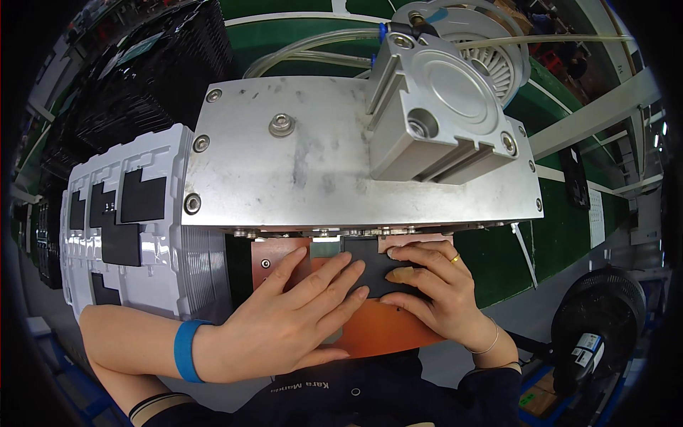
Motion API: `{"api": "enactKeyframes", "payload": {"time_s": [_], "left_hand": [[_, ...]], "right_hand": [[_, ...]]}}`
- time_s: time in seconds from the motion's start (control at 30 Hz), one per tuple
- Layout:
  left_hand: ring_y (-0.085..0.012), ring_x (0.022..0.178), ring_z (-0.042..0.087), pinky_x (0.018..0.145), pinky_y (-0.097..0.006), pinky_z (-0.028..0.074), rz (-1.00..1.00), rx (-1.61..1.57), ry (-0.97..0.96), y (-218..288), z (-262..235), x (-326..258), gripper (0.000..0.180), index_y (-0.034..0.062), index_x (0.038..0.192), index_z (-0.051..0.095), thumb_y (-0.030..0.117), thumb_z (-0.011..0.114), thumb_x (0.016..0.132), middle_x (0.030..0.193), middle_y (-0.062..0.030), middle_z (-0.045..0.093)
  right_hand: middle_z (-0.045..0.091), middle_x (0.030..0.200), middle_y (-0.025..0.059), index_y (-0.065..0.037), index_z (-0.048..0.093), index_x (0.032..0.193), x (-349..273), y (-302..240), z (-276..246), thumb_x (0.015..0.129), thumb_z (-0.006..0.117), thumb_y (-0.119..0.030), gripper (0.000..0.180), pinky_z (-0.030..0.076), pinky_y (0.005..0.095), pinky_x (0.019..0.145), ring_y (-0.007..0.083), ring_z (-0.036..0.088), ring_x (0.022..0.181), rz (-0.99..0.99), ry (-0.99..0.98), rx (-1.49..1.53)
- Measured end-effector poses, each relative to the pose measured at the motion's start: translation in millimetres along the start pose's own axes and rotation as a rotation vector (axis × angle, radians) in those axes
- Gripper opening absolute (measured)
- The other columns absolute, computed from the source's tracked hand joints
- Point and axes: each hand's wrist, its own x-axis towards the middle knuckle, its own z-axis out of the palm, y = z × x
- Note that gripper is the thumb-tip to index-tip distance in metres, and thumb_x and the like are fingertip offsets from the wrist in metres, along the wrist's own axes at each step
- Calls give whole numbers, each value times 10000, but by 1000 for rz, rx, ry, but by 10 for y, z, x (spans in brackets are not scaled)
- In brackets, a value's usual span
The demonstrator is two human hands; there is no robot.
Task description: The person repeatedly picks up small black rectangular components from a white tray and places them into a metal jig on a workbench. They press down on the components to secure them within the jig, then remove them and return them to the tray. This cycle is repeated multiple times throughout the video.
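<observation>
Under the front edge of a big metal press block [313, 164], a black flat piece [364, 265] lies on a copper-coloured fixture plate [380, 331]. My left hand [284, 320] is stretched over the fixture with fingers extended, their tips at the black piece's left edge. From the right, my right hand [437, 292] bends its fingers and thumb onto the piece's right side, gripping its edge. A pale clear strip [326, 248] shows left of the piece. The piece's far end is hidden beneath the block.
An aluminium cylinder [441, 107] rises from the block, with clear hoses [313, 53] behind it. White stacked trays [156, 263] holding black cut pieces [117, 238] stand at left, black trays [156, 85] behind them. A black fan [597, 313] is at lower right.
</observation>
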Motion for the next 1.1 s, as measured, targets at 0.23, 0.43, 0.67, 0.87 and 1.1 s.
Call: {"api": "enactKeyframes", "payload": {"time_s": [0.23, 0.43, 0.67, 0.87, 1.1], "left_hand": [[-344, 1413, 429, 1145, -594, 305, -5, -4, 28, 25, 10, -30, 713, 55, 1398, 550, 572, 623, 912, 1514, -186, 462], [-318, 1251, 575, 1016, -479, 460, 84, -68, 258, 28, -22, -2, 541, 55, 1302, 611, 428, 695, 919, 1376, -159, 579], [-166, 824, 707, 711, -274, 554, -352, -906, 234, 36, -144, 10, 257, 3, 1115, 646, 164, 732, 934, 945, -109, 709], [-62, 926, 640, 744, -219, 509, -415, -1256, 396, 125, -18, -456, 240, -17, 1111, 607, 149, 705, 968, 995, -49, 694], [-125, 1109, 635, 963, -266, 514, -737, -566, 1447, -254, -440, -2251, 438, -26, 1447, 501, 107, 569, 1035, 1308, -107, 644]], "right_hand": [[604, 1191, 94, -78, 669, 991, 45, -83, -65, 749, 842, -135, 303, 468, 405, 926, 305, 555, 1103, 67, -121, 38], [595, 1120, 103, -63, 623, 1027, 135, -147, -190, 743, 819, -37, 346, 472, 383, 890, 296, 561, 1072, 175, -158, 166], [619, 1055, 35, -19, 568, 946, -8, -71, -330, 812, 784, 83, 274, 533, 237, 813, 70, 611, 875, 715, -182, 975], [625, 1106, 107, -8, 549, 1004, 187, -756, -52, 804, 771, 115, 324, 570, 293, 852, 147, 659, 983, 501, -137, 1158], [649, 1105, 133, -6, 641, 1153, 1061, -1153, 596, 901, 721, -128, 291, 537, 363, 855, 270, 648, 1013, -196, -122, 498]]}}
